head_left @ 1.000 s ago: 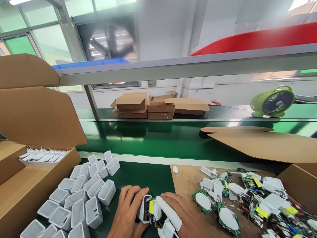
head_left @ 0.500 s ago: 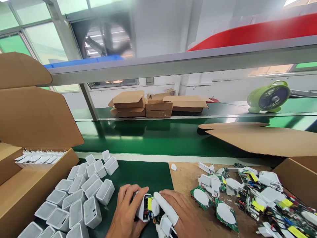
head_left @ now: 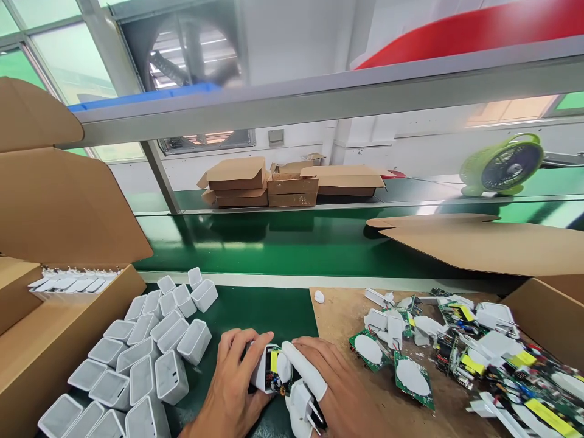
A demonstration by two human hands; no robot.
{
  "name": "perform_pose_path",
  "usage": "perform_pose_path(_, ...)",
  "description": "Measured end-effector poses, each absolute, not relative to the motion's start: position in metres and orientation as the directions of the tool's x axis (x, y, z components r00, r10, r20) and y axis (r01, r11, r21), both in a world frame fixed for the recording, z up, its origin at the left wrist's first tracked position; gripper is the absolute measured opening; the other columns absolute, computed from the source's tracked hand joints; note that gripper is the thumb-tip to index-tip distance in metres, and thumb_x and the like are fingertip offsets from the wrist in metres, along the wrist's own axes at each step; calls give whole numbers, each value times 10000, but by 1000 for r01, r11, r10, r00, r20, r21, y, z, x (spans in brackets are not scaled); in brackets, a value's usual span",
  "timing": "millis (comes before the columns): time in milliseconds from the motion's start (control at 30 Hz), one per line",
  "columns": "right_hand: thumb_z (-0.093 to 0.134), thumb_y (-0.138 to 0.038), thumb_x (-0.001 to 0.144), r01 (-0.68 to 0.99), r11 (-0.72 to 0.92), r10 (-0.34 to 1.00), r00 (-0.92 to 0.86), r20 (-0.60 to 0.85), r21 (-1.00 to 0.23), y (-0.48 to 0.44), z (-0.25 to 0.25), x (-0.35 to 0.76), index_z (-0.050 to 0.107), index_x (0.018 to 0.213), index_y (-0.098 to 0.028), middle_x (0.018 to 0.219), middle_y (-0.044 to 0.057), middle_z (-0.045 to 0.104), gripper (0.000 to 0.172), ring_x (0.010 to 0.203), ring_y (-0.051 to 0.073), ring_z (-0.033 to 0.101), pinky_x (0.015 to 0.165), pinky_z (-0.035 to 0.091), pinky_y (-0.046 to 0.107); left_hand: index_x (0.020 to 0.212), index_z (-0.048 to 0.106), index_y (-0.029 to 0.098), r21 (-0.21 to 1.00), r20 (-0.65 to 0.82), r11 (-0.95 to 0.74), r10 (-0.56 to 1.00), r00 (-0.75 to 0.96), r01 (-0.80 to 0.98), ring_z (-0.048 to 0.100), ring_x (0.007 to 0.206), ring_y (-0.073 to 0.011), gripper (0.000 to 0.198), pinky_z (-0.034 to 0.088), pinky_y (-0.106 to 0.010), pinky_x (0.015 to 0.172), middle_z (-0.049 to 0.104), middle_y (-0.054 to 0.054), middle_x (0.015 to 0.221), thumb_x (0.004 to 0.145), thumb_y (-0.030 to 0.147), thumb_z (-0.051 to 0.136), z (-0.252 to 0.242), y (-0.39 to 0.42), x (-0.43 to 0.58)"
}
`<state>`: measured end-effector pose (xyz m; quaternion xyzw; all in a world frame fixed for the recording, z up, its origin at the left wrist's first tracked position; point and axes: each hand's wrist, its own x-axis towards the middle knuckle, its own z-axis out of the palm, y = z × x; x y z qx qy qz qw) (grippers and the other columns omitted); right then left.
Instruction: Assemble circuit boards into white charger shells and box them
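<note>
My left hand [head_left: 235,380] is closed around a white plastic housing [head_left: 259,372]. In the housing's open side sits a circuit board with a yellow-wrapped component [head_left: 274,361], partly inside. My right hand [head_left: 335,380] grips a white plastic piece with a rounded long edge [head_left: 305,368], close against the board. Under it shows a white block with metal prongs [head_left: 305,401], like a plug. The fingertips of my right hand are largely hidden behind these parts. Left of my hands stand several empty white housings [head_left: 194,342] in rows.
A cardboard box [head_left: 86,316] at the left holds white parts with wires. On the brown board [head_left: 337,316] to the right lie piled circuit boards [head_left: 413,378] and white pieces, beside another cardboard box [head_left: 547,310]. A green fan [head_left: 502,167] stands at the back.
The view has tipped slightly downward, so the background sits higher. Both hands keep their grip, and the parts between them have hardly shifted.
</note>
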<state>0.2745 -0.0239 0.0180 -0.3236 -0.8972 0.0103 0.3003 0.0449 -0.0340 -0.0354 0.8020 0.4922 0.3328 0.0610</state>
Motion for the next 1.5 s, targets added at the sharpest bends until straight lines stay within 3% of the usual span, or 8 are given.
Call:
perform_pose_path(233, 548, -103, 732, 530, 775, 631, -617, 471, -344, -28, 15, 273, 608, 1350, -110, 1300, 187, 709, 621, 1221, 340, 643, 1077, 527, 482, 1497, 502, 258, 477, 511, -549, 809, 292, 686, 519, 1170, -319, 657, 505, -492, 1037, 594, -120, 1288, 893, 84, 695, -36, -35, 52)
perform_pose_path(367, 702, -176, 833, 549, 732, 681, -604, 413, -405, -27, 33, 275, 660, 1266, -176, 1265, 135, 742, 436, 1174, 305, 686, 1055, 569, 430, 1498, 470, 270, 678, 438, -556, 831, 342, 481, 576, 1219, -282, 690, 515, -442, 1072, 585, -106, 1343, 868, 52, 648, -35, -32, 56)
perform_pose_path(467, 852, -299, 798, 571, 690, 720, -603, 343, -445, -24, 33, 280, 575, 1418, -174, 1389, 156, 694, 691, 1238, 309, 683, 1072, 583, 401, 1450, 513, 273, 835, 340, -428, 895, 288, 345, 640, 1197, -248, 625, 542, -391, 1044, 614, -89, 1313, 871, 89, 661, -32, -30, 58)
perform_pose_path(767, 538, -50, 940, 430, 779, 616, -659, 432, -457, -13, -3, 283, 595, 1408, -256, 1418, 112, 677, 514, 1260, 209, 688, 1084, 562, 296, 1424, 558, 245, 962, 254, -270, 940, 226, 41, 628, 1269, -271, 535, 466, -439, 1138, 683, -104, 1351, 912, 317, 699, -16, -31, 43)
perform_pose_path(1033, 513, -41, 878, 482, 808, 589, -686, 428, -339, -15, -5, 285, 638, 1353, -206, 1380, 143, 687, 517, 1226, 246, 704, 1051, 583, 319, 1133, 727, 219, 943, 279, -290, 957, 85, 162, 682, 1019, -235, 269, 526, -364, 943, 740, -71, 1118, 962, 407, 639, -5, -32, 59)
perform_pose_path(1167, 551, -46, 837, 507, 775, 625, -704, 337, -377, -15, 7, 284, 681, 1309, -228, 1350, 120, 696, 522, 1145, 252, 716, 999, 592, 335, 1085, 706, 194, 962, 212, -203, 977, -29, 185, 691, 895, -232, 378, 546, -358, 835, 738, -71, 1000, 1003, 529, 551, -1, -35, 69)
perform_pose_path(1333, 763, -292, 859, 324, 436, 814, -541, 213, -840, -5, 11, 273, 810, 1003, -268, 1175, 69, 757, 153, 1000, 244, 714, 939, 579, 345, 1323, 583, 196, 980, 187, -183, 981, -53, 77, 707, 1070, -261, 463, 572, -409, 962, 715, -112, 1163, 1041, 554, 499, -13, -36, 65)
perform_pose_path(1500, 852, -569, 787, -74, -54, 951, -309, -29, -996, -2, -5, 256, 797, 902, -211, 943, 85, 776, 379, 924, 286, 735, 845, 600, 400, 1516, 409, 278, 785, 545, -554, 830, 115, 278, 643, 1267, -330, 810, 559, -487, 1074, 601, -150, 1411, 845, 366, 855, -34, -37, 63)
